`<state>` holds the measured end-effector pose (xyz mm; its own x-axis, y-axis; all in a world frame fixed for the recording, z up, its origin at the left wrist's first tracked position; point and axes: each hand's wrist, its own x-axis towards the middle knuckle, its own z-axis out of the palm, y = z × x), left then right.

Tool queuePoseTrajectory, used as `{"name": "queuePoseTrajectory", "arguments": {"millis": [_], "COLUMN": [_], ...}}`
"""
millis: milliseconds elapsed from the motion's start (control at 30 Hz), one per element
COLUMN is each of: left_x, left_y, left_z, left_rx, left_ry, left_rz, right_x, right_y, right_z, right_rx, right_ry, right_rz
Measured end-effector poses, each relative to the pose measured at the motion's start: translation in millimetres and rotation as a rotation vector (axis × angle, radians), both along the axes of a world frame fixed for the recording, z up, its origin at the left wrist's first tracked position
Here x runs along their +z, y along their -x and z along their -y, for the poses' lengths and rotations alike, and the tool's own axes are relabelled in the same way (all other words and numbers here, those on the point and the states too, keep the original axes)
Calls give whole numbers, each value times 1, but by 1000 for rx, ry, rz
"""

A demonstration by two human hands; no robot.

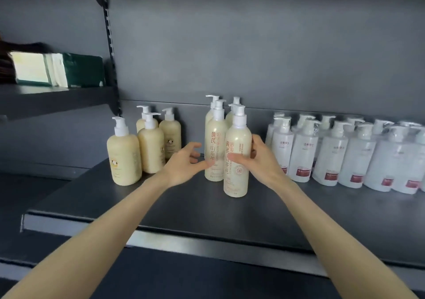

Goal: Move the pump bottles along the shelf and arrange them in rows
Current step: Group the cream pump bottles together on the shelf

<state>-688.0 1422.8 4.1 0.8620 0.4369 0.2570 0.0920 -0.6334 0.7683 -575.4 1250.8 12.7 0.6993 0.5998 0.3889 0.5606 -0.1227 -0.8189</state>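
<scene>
Shelf (161, 209) carries three bottle groups: clear at right, squat cream at left, tall cream (216, 142) mid-shelf. Right hand (259, 160) clasps the front tall bottle (236, 151); left hand (184, 163) hovers spread beside its neighbour. Likely next: slide it level into a row.

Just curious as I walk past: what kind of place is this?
Probably a shop or stockroom. A dark metal shelf on slotted uprights carries many identical goods: cream pump bottles, shorter yellow bottles and rows of wrapped white bottles.
</scene>
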Motion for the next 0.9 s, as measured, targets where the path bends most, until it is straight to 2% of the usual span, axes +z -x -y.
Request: {"name": "queuePoseTrajectory", "arguments": {"millis": [367, 567, 900], "left_x": [-15, -21, -27], "left_y": [-57, -69, -78], "left_z": [-27, -39, -65], "left_rx": [-239, -264, -180], "left_ry": [216, 225, 219], "left_rz": [56, 100, 164], "right_x": [-6, -3, -9], "right_y": [-21, -34, -55], "right_z": [-9, -28, -53], "right_rx": [-100, -117, -87], "right_ry": [-45, -37, -43], "right_rz": [-49, -45, -43]}}
